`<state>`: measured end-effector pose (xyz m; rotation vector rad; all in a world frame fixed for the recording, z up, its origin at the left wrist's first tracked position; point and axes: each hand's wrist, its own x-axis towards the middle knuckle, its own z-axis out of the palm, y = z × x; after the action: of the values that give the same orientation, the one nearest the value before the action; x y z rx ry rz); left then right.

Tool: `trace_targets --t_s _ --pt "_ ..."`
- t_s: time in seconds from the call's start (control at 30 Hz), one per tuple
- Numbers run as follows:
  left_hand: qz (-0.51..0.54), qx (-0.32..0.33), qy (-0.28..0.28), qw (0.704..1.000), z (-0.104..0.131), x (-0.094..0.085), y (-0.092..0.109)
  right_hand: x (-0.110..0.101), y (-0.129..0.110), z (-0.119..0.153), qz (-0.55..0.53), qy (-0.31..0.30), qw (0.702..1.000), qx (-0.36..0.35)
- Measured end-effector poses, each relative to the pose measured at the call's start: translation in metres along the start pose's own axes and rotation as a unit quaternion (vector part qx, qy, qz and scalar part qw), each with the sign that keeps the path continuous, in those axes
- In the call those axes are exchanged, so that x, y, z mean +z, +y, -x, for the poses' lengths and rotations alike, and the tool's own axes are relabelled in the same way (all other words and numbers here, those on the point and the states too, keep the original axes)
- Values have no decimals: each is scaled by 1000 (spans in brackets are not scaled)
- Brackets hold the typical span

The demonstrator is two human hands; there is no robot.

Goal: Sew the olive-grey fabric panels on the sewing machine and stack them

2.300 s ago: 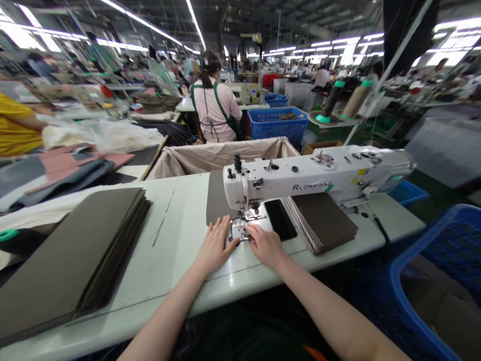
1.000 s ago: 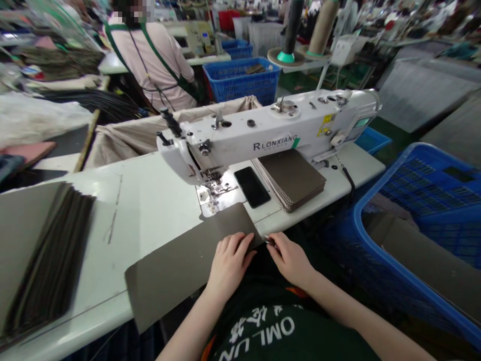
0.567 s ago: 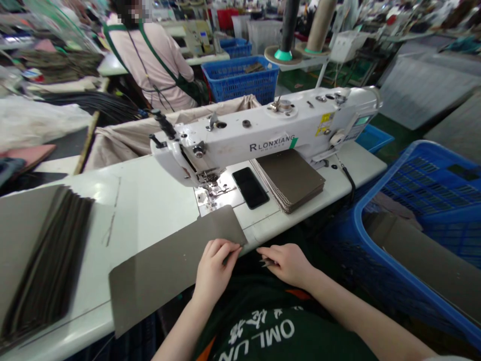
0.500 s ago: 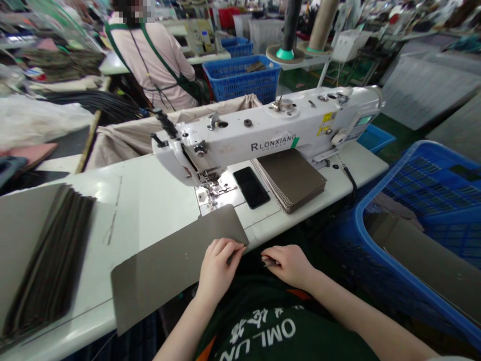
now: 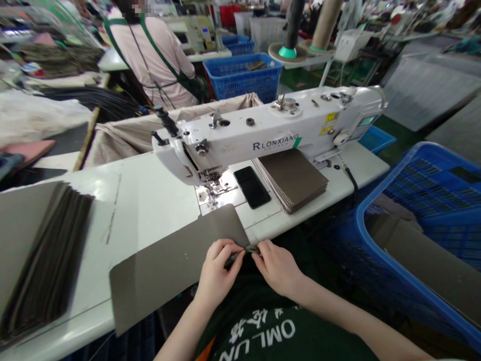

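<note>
Hand detail at the corner of a panel [image 5: 165, 265], which overhangs the tabletop [image 5: 158, 193] before the sewing machine [image 5: 233, 138]. Left hand [image 5: 216, 265] pinches the corner; right hand [image 5: 280, 265] meets it, grip contents unclear. The next move seemingly calls for steadiness there.

Industrial sewing machine [image 5: 233, 143]: "RLONXIANG" on arm front, smaller line beneath illegible | yellow labels [image 5: 329, 123], right end of machine: print too small | wearer's dark green garment [image 5: 289, 346], near side of machine: white letters including O, M, L; Chinese characters unclear
</note>
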<state>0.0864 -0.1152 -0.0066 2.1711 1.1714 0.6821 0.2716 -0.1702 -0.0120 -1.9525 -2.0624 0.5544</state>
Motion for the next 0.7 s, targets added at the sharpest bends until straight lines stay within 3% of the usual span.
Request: trace_targets --t_s 0.43,0.53,0.63,0.7 --pt "7 7 -4 1000 2 -1 4 3 -5 -5 -31 -24 999 10" --pt "13 39 -60 997 3 -20 3 -2 -1 -5 -34 -12 999 12" --pt "-6 60 -129 990 6 -57 -16 -8 9 -4 -67 29 997 4" --pt "-72 23 -82 994 10 -82 -39 -10 18 -1 -77 43 996 -24"
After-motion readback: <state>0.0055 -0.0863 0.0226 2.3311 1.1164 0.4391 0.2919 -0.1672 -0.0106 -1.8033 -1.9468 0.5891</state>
